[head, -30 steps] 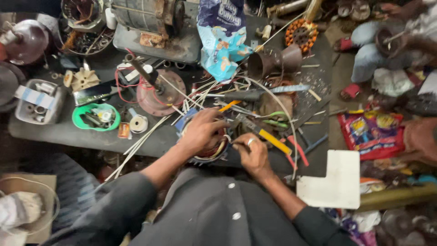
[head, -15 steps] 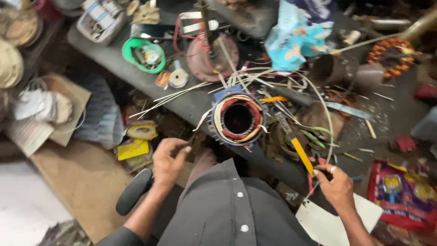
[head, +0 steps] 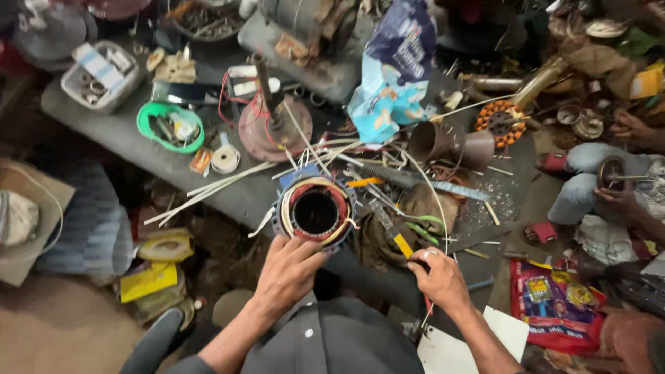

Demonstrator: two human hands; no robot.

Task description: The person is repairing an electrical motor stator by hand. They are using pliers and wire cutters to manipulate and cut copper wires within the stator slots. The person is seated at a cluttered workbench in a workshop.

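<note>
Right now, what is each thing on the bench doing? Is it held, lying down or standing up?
Left hand: fingers on the stator's near rim.
Stator: lying flat, hole facing up, wires trailing out.
Right hand: closed on a thin wire.
Yellow-handled tool: lying on the bench, untouched.
Green bowl: upright, small parts inside.
Motor plate with shaft: shaft pointing up.
Blue bag: crumpled, standing.

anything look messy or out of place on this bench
Yes: long white sleeving strips jut past the bench edge, and loose wires fan from the round motor stator that the left hand steadies. The right hand pinches a wire.
</note>
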